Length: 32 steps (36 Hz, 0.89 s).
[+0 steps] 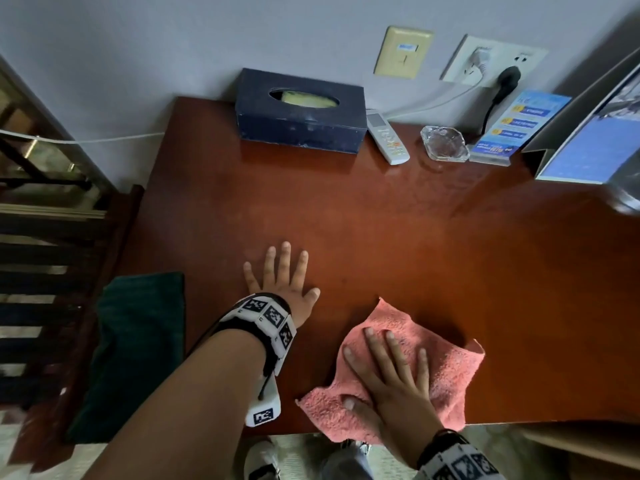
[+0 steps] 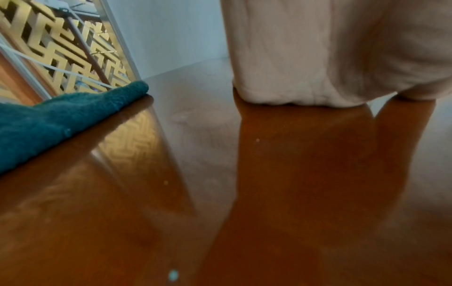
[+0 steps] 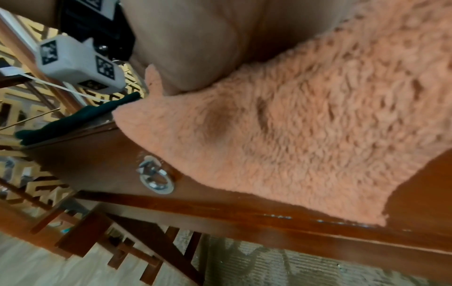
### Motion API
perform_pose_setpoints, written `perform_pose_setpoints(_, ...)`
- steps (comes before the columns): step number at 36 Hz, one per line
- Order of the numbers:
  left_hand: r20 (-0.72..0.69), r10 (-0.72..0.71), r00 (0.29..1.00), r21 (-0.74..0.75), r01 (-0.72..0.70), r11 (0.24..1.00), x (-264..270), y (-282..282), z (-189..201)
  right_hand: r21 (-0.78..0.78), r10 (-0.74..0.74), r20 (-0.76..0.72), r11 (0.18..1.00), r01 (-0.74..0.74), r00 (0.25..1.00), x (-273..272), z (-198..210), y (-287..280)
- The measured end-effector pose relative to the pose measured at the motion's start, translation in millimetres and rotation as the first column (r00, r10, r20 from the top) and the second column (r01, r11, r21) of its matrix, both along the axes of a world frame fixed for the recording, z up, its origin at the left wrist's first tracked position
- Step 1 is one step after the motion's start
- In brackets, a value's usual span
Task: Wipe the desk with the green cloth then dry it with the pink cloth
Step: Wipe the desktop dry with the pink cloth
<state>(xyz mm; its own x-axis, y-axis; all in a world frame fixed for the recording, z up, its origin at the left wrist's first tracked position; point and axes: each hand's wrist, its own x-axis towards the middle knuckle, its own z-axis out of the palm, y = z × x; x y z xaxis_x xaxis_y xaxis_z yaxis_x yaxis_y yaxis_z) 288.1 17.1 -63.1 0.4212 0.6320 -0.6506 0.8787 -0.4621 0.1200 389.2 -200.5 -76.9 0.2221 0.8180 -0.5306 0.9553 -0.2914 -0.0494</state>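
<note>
My right hand lies flat with straight fingers on the pink cloth, pressing it onto the reddish-brown desk near the front edge. In the right wrist view the pink cloth hangs partly over that edge, under the palm. My left hand rests flat on the bare desk, fingers spread, to the left of the pink cloth. The dark green cloth lies at the desk's left edge, apart from both hands; the left wrist view shows the green cloth on the glossy top.
Along the back wall stand a dark tissue box, a white remote, a glass ashtray, a blue leaflet stand and a large tilted board. A drawer pull ring hangs on the desk front. A slatted rack stands left.
</note>
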Motion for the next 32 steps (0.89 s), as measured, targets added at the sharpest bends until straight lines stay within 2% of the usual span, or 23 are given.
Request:
perform_pose_setpoints(4,-0.01,-0.002,1.0,-0.004,0.002,1.0,0.9,-0.5,1.6,0.033,-0.085,-0.02,0.996,0.086,0.996,11.3,6.3,22.9)
perform_pose_setpoints(7,-0.022,-0.005,1.0,-0.012,0.005,1.0,1.5,-1.0,2.9,0.018,-0.145,-0.106,0.989,0.147,0.984,21.5,6.7,40.7)
perform_pose_setpoints(11,-0.029,-0.007,1.0,-0.018,0.007,1.0,1.3,-1.0,3.0,-0.025,-0.171,-0.094,0.985,0.169,0.981,35.9,6.3,72.1)
perform_pose_setpoints(23,-0.043,-0.025,0.999,-0.024,0.024,0.999,1.0,0.8,1.0,-0.012,-0.239,-0.108,0.971,0.239,0.965,65.0,7.2,169.1)
perform_pose_setpoints(27,-0.05,-0.025,0.998,-0.011,0.025,1.0,1.7,0.0,2.1,-0.012,-0.254,-0.107,0.967,0.255,0.961,66.7,6.7,179.1)
perform_pose_setpoints(32,-0.095,-0.04,0.995,-0.019,0.039,0.999,3.4,3.4,9.2,0.008,-0.211,-0.109,0.977,0.213,0.971,66.2,4.3,165.1)
